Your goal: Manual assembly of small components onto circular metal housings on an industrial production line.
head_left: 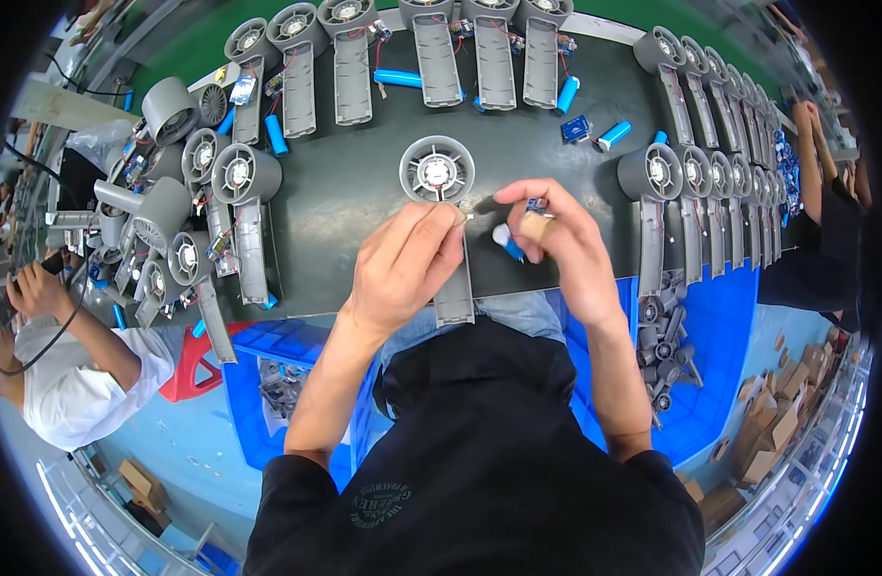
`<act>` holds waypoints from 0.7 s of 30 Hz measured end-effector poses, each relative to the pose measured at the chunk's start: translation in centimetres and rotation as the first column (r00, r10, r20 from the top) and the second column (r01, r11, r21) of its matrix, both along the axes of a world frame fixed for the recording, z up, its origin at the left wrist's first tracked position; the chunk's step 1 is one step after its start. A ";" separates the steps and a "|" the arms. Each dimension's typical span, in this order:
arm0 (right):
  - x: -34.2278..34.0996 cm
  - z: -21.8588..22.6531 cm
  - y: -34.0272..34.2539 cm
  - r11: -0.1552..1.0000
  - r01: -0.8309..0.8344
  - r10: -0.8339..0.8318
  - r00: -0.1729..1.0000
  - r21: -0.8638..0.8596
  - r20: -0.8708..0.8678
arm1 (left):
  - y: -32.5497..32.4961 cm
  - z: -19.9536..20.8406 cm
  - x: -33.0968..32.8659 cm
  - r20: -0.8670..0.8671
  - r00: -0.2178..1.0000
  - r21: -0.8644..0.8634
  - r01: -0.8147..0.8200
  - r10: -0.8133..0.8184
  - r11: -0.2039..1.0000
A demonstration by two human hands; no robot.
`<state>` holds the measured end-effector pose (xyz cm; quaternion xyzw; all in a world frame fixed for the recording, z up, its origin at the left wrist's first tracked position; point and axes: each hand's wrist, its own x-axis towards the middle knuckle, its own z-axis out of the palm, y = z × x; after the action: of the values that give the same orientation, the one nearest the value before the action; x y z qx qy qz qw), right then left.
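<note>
In front of me on the dark bench lies a grey handheld fan housing with a round head (438,171) and an open handle shell (453,296) pointing toward me. My left hand (403,264) is closed over the neck, thumb and fingertips pinched on thin wires (441,194) from the motor; the fingers partly hide them. To its right, my right hand (568,245) curls around a blue battery cell (511,246) with a white end, its index finger stretched out. A small circuit board (535,204) shows beside these fingers, which carry a tan wrap (534,226).
Fan housings stand in rows at the back (438,62), right (652,173) and left (238,175). Loose blue cells (615,134) and a board (575,129) lie back right. Blue bins (715,326) with grey parts sit below the bench. Co-workers (95,370) are at both sides.
</note>
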<state>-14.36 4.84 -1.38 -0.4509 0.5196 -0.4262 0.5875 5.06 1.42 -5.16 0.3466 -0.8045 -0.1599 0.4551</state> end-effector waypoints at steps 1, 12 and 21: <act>0.2 -0.3 0.2 1.000 0.005 -0.005 1.000 0.002 0.002 | 0.1 0.0 0.0 -0.004 1.000 0.010 -0.009 0.010 1.000; 0.7 -2.9 1.4 0.988 0.139 -0.136 0.989 -0.059 0.050 | 0.1 0.6 -0.4 -0.007 1.000 0.037 -0.023 0.024 0.999; 1.2 -2.6 0.4 0.872 0.023 -0.274 0.850 -0.489 -0.449 | -0.1 0.6 -0.4 -0.005 1.000 0.039 0.004 -0.004 0.999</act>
<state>-13.18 5.21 -4.00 -0.6312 0.5711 -0.4507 0.2689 4.62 1.32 -4.56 0.3534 -0.8009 -0.1772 0.4497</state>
